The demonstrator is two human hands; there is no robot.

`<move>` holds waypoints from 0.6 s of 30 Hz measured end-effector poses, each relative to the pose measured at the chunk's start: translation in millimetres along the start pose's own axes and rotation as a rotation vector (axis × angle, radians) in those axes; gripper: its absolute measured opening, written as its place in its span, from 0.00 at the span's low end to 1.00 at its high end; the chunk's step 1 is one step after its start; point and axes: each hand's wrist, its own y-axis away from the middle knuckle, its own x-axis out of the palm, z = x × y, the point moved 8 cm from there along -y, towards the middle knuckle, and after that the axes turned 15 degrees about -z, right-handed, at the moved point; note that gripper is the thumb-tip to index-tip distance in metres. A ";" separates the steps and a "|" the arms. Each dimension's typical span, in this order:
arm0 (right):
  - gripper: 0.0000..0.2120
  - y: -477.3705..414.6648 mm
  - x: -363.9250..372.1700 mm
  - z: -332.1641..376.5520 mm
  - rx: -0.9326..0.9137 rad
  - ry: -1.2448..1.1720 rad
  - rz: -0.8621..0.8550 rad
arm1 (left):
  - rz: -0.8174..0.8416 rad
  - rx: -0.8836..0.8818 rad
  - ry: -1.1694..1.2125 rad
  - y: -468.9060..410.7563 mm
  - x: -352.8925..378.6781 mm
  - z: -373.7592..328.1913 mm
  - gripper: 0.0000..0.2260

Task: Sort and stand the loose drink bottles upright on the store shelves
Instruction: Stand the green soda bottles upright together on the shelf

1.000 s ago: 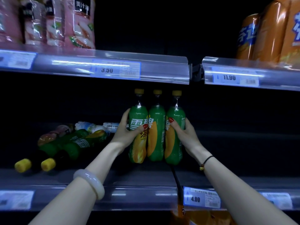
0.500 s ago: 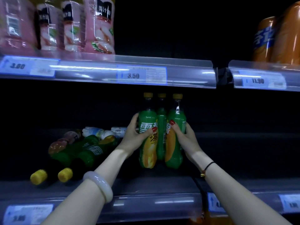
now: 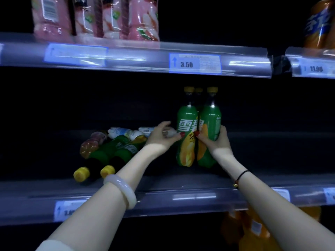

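Three green soda bottles with yellow caps stand upright together on the middle shelf [image 3: 199, 178]: a left one [image 3: 186, 124], a right one [image 3: 210, 120], and a third [image 3: 198, 90] mostly hidden behind them. My right hand [image 3: 215, 140] wraps the right bottle. My left hand [image 3: 160, 136] sits just left of the left bottle, fingers spread, only the thumb tip on its label. Further left, two green bottles [image 3: 116, 151] lie on their sides, caps toward me, with a pinkish bottle [image 3: 90, 147] and white bottles [image 3: 125, 132] lying behind them.
Pink drink bottles [image 3: 112, 19] line the upper shelf above a clear price rail [image 3: 194, 64]. Large orange bottles [image 3: 319, 24] stand at the upper right. More orange bottles [image 3: 253, 229] sit below the front rail [image 3: 181, 198]. The shelf right of the standing trio is dark and bare.
The middle bottle of the row has slid back behind the other two, which now stand close together. My left hand has loosened off the left bottle. The view shifted left.
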 end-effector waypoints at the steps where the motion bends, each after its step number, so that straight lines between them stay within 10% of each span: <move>1: 0.31 2.2 -0.2 -1.0 -0.004 0.016 -0.020 | -0.094 0.030 -0.150 -2.2 -21.6 2.3 0.23; 4: 0.33 8.6 -1.5 -3.7 -0.005 0.054 -0.072 | -0.172 0.021 -0.888 -0.7 -78.4 20.9 0.23; 8: 0.34 19.8 -4.6 -0.6 -0.062 0.075 -0.139 | 0.161 -0.132 -1.310 18.4 -90.9 56.4 0.36; 18: 0.32 27.9 -6.4 1.5 -0.065 0.014 -0.105 | -0.084 0.059 -0.734 37.5 -83.8 20.0 0.32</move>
